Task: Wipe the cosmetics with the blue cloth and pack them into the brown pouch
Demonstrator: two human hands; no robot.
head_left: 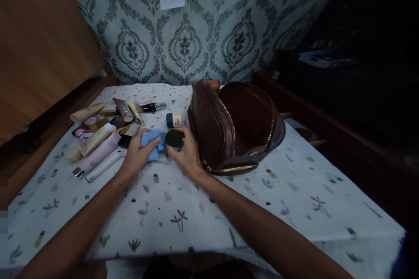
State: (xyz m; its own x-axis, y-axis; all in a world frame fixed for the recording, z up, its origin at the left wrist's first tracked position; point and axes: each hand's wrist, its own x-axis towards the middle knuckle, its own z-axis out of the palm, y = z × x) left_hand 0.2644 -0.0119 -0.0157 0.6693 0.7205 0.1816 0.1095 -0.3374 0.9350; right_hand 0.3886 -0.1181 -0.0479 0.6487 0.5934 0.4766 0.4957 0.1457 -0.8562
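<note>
Green jar [174,138] (or only a lid; cannot tell), centre of frame, over the counter [203,235]. Right hand [188,154] grasps it by the rim, fingers curled, parted to its width; grip seems meant to leave the dark face uncovered. Left hand [138,148] nearly closed, pinching a bunched blue cloth [153,144], thumb on top; cloth right beside the jar, contact unclear. Just beyond: tub [174,120]. Left of frame: loose pile of tubes [100,153], probably laid there for easy reach. Right of centre: brown bag [216,128], unzipped, mouth gaping.
</note>
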